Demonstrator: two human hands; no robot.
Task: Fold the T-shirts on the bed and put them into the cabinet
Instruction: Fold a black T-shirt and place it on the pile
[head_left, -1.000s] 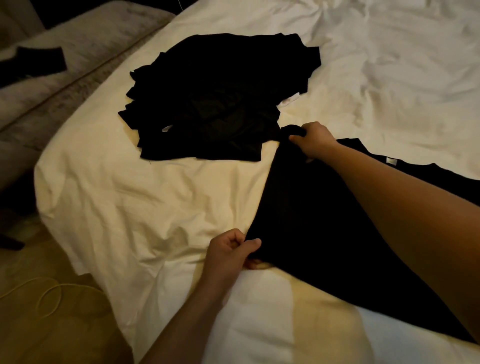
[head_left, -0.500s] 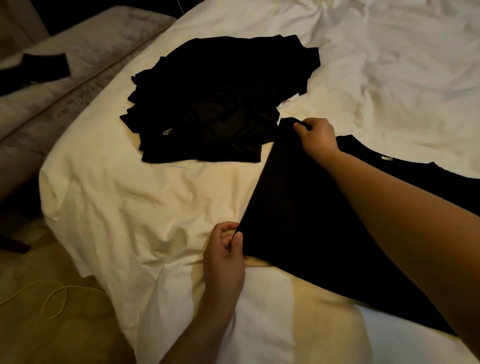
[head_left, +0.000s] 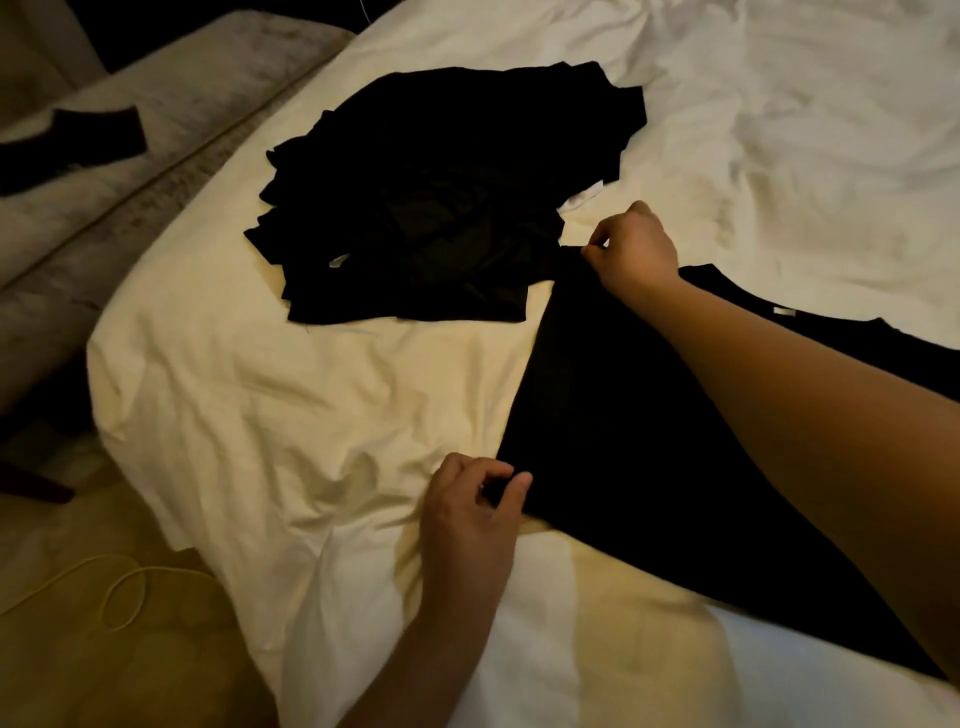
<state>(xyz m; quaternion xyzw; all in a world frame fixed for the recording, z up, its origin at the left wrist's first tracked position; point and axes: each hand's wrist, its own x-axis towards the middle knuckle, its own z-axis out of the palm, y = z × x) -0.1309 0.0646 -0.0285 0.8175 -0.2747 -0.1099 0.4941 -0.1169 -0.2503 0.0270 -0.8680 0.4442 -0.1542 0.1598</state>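
A black T-shirt (head_left: 639, 431) lies spread flat on the white bed sheet (head_left: 322, 405), running from the middle to the right edge of the view. My left hand (head_left: 467, 514) pinches its near left corner between thumb and fingers. My right hand (head_left: 631, 249) pinches the far left corner, the arm crossing over the shirt. The edge between the two hands is stretched straight. A pile of black T-shirts (head_left: 441, 192) sits further back on the bed, just left of my right hand.
A grey upholstered bench (head_left: 156, 135) stands beyond the bed at the left with a dark cloth (head_left: 78, 140) on it. A yellow cable (head_left: 119, 587) loops on the floor at the lower left. The bed's corner drops off at the left.
Both hands have pulled the shirt's left edge straighter and laid it flatter. My left hand shifted slightly left; my right hand moved a little further back.
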